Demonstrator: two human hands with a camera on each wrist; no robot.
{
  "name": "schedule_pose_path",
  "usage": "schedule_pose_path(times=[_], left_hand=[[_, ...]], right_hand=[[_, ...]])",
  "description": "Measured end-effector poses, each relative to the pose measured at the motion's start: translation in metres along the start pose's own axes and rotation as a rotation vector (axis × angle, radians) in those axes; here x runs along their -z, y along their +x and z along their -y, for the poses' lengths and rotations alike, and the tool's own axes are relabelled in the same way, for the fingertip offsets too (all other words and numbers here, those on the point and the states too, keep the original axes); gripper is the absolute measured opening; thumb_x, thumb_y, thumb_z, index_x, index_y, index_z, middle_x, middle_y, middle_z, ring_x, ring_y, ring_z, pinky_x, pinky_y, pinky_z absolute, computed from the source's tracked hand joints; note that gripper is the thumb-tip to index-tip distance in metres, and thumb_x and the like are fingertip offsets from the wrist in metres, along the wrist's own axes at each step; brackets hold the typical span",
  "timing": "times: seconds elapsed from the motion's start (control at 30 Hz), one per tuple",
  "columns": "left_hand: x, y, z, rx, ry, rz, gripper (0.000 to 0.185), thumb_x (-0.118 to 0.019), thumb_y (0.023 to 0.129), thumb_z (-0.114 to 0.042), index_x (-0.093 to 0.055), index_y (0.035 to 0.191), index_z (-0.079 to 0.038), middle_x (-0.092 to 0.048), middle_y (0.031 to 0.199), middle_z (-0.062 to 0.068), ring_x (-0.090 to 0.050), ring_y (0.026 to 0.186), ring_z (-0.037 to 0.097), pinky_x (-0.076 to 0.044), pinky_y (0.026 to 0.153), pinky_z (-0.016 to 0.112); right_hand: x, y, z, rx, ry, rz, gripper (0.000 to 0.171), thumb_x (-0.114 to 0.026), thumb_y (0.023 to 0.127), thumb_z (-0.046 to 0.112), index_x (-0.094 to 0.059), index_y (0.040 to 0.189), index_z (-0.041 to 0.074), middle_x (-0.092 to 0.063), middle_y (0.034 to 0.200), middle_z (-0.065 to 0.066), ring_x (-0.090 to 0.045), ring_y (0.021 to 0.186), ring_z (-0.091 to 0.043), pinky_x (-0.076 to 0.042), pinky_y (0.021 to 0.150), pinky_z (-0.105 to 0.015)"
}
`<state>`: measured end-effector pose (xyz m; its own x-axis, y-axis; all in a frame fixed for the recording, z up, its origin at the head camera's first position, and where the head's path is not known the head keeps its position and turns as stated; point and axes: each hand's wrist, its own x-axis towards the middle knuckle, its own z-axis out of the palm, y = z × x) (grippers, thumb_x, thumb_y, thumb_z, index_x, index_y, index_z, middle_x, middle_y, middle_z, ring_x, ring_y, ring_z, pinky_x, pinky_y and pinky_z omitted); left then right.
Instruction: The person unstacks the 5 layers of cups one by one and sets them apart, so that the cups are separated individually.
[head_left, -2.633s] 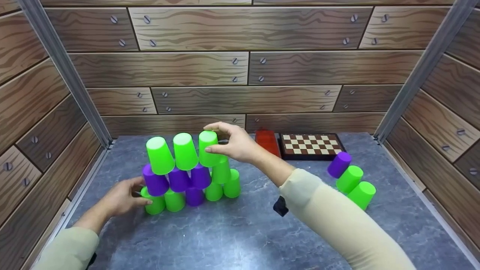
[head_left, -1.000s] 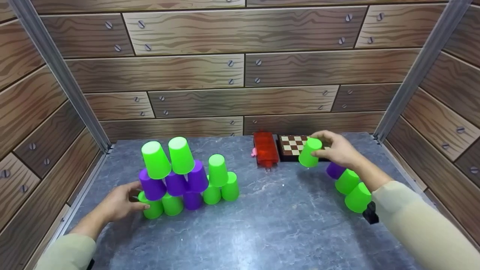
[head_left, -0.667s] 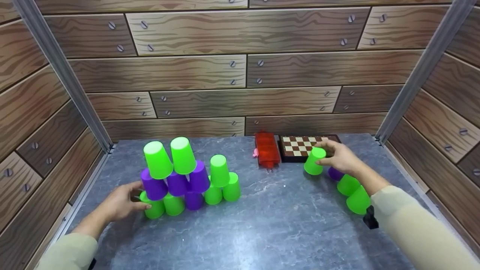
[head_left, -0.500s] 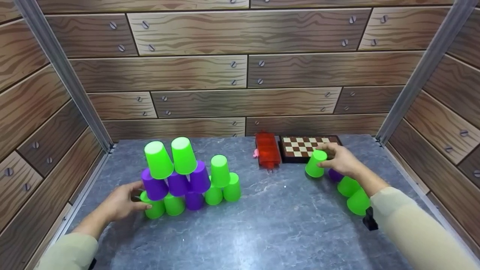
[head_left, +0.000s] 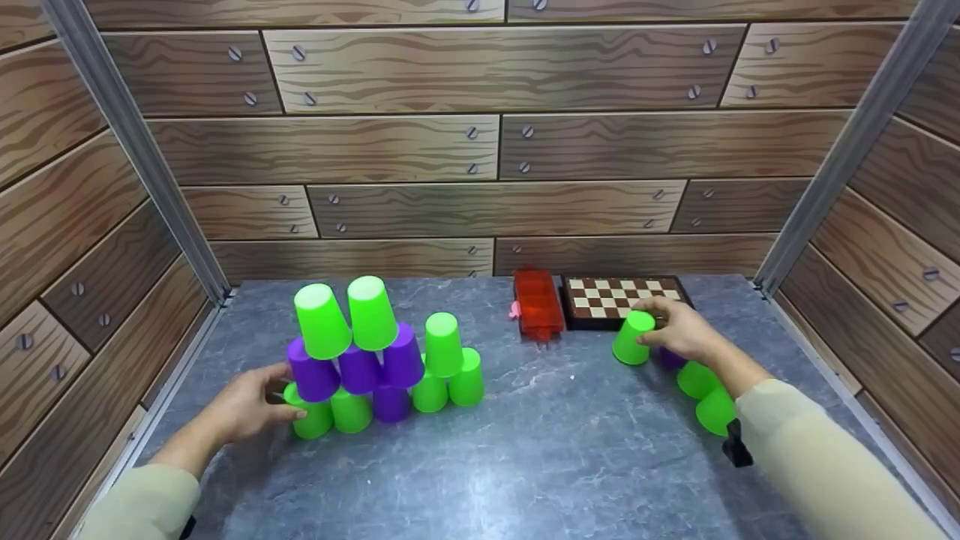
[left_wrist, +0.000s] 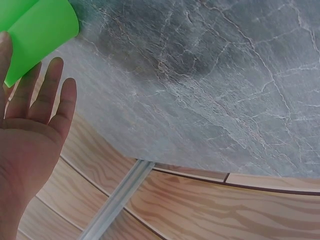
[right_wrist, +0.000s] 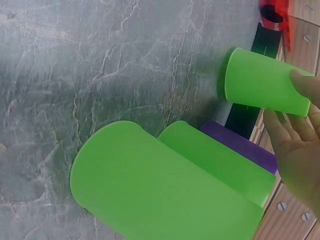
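My right hand (head_left: pixel 679 328) pinches an upside-down green cup (head_left: pixel 633 339) near its narrow end, with the wide rim at the table. Beside it a purple cup (right_wrist: pixel 240 145) and two green cups (right_wrist: pixel 165 185) stand in a line, partly behind my forearm in the head view. On the left rises a stack of upside-down cups: green and purple ones at the bottom, purple cups (head_left: pixel 360 367) and one green cup (head_left: pixel 443 345) above, two green cups (head_left: pixel 322 322) on top. My left hand (head_left: pixel 247 405) holds the leftmost bottom cup (head_left: pixel 311 416) between thumb and fingers.
A red translucent case (head_left: pixel 538 304) with something pink at its side lies at the back, next to a chequered game board (head_left: pixel 600 304). Wood-patterned walls (head_left: pixel 390 71) enclose the grey marbled table (head_left: pixel 480 465) at the back and both sides.
My right hand has taken the rightmost green cup off the stack's top row, carried it right and lowered it to the table beside the other cups. My left hand has stayed put.
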<state>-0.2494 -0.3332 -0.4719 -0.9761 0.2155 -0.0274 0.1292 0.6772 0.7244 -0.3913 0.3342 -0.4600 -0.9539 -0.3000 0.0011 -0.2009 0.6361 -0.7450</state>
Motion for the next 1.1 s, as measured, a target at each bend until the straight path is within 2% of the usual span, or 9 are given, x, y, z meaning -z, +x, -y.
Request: schedule_pose_path(times=[0.23, 0.6, 0.73, 0.93, 1.1], left_hand=[[0.000, 0.000, 0.001, -0.002, 0.002, 0.002, 0.062, -0.090, 0.087, -0.013, -0.062, 0.140, 0.002, -0.073, 0.122, 0.018, -0.070, 0.113, 0.042, -0.061, 0.094, 0.053], [0.000, 0.000, -0.001, 0.007, 0.012, -0.005, 0.064, -0.090, 0.086, -0.013, -0.061, 0.141, 0.002, -0.073, 0.122, 0.019, -0.070, 0.113, 0.041, -0.060, 0.095, 0.054], [0.000, 0.001, -0.001, 0.004, 0.012, -0.005, 0.062, -0.090, 0.086, -0.013, -0.063, 0.139, 0.000, -0.073, 0.121, 0.018, -0.070, 0.113, 0.040, -0.061, 0.095, 0.053], [0.000, 0.002, -0.001, -0.005, 0.010, -0.006, 0.062, -0.090, 0.086, -0.014, -0.063, 0.140, 0.000, -0.074, 0.121, 0.017, -0.070, 0.115, 0.040, -0.061, 0.096, 0.053], [0.000, 0.000, -0.001, 0.010, 0.003, 0.007, 0.063, -0.090, 0.087, -0.014, -0.062, 0.142, -0.001, -0.074, 0.122, 0.017, -0.069, 0.117, 0.041, -0.060, 0.096, 0.052]], right_hand=[[-0.002, 0.000, -0.002, -0.014, 0.027, 0.012, 0.059, -0.076, 0.094, -0.002, -0.049, 0.146, -0.011, -0.058, 0.140, -0.032, -0.055, 0.132, -0.049, -0.054, 0.105, -0.048], [-0.002, 0.000, -0.001, 0.002, 0.023, 0.019, 0.061, -0.074, 0.095, -0.004, -0.046, 0.147, -0.014, -0.054, 0.144, -0.035, -0.053, 0.134, -0.052, -0.052, 0.108, -0.052], [0.004, -0.001, 0.004, 0.006, 0.005, 0.017, 0.063, -0.075, 0.095, -0.003, -0.045, 0.149, -0.013, -0.049, 0.149, -0.037, -0.049, 0.138, -0.055, -0.049, 0.111, -0.057], [0.017, -0.001, 0.033, 0.024, -0.016, -0.011, 0.064, -0.075, 0.096, 0.003, -0.045, 0.152, -0.007, -0.047, 0.153, -0.035, -0.044, 0.143, -0.053, -0.042, 0.117, -0.062], [0.015, 0.001, 0.073, 0.138, -0.044, -0.052, 0.060, -0.078, 0.096, 0.009, -0.052, 0.149, -0.003, -0.054, 0.150, -0.030, -0.052, 0.138, -0.049, -0.046, 0.114, -0.060]])
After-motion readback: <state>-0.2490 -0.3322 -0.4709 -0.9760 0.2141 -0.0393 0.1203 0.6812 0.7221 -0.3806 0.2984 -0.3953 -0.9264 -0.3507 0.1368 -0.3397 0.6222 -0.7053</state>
